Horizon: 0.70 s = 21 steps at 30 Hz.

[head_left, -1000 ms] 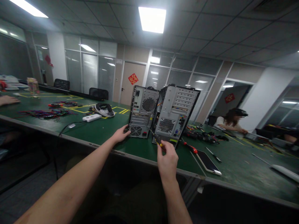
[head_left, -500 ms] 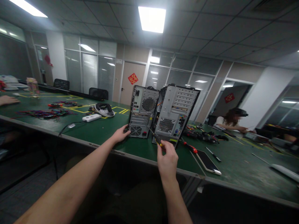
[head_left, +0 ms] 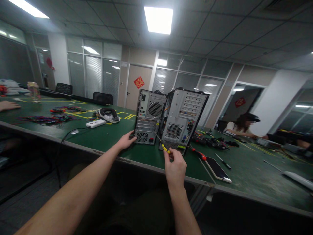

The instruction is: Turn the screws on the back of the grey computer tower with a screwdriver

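Head view, from where I stand: left hand [head_left: 126, 140] closed at the lower left corner of the smaller computer case [head_left: 147, 130], thumb and fingers about its edge. Right hand [head_left: 176, 163] pinched narrow on the yellow-and-black handle of a screwdriver [head_left: 163, 145], only the handle's rear end between the fingertips.

Key relation: screwdriver lies ahead and a little left of the right hand, plainly the nearer one. Long axis slants up and leftward from those fingertips, thin shaft aimed at the smaller case's lower right edge, by the gap between the cases. Whether the tip touches metal, I cannot tell.

Smaller case: upright on the green worktop [head_left: 146, 159], rear panel toward the person; grey metal, round fan grille low down, red switch beside it, dark side edge. Larger computer case [head_left: 179, 119] stands just to its right, slightly angled, slotted covers above, perforated vent below.

Farther out, right: red-handled tool [head_left: 200, 154], phone [head_left: 218, 169] lying face up, slim tool [head_left: 223, 161] past it, dark cables [head_left: 212, 143] behind. Left: white power strip [head_left: 96, 123], loose coloured wires [head_left: 49, 120]. Far right, another person [head_left: 241, 126] seated at the worktop; far left, someone else's hand [head_left: 9, 105] resting on it.
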Motion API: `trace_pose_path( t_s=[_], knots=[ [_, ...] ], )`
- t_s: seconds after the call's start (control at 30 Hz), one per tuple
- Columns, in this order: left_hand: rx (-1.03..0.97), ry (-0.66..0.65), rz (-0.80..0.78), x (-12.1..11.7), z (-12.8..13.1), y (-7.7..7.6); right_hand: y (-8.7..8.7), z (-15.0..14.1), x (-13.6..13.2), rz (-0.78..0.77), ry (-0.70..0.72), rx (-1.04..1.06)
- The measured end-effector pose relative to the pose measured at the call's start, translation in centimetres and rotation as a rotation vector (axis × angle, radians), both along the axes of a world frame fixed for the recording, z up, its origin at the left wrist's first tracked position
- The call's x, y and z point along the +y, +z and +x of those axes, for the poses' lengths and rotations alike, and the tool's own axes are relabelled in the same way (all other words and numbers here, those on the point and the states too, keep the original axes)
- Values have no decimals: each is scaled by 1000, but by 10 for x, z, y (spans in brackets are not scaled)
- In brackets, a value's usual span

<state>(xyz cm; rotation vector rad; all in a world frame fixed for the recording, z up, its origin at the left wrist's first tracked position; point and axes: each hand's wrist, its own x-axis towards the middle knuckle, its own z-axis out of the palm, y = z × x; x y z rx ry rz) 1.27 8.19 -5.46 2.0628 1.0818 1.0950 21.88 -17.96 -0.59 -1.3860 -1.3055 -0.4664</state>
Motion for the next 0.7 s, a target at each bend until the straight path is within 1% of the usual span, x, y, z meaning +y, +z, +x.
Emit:
trace_pose_path(
  t_s=[0.23,0.47,0.7],
  knots=[
    [8,-3,-6,-3,-1,2,2,-2,-2,8,-7,-60],
    [10,12,6,-4,-1,3,-2,-2,0,-16,-25,4],
    [20,11,0,-3,-1,3,1,-2,-1,-10,-7,-50]
  ],
)
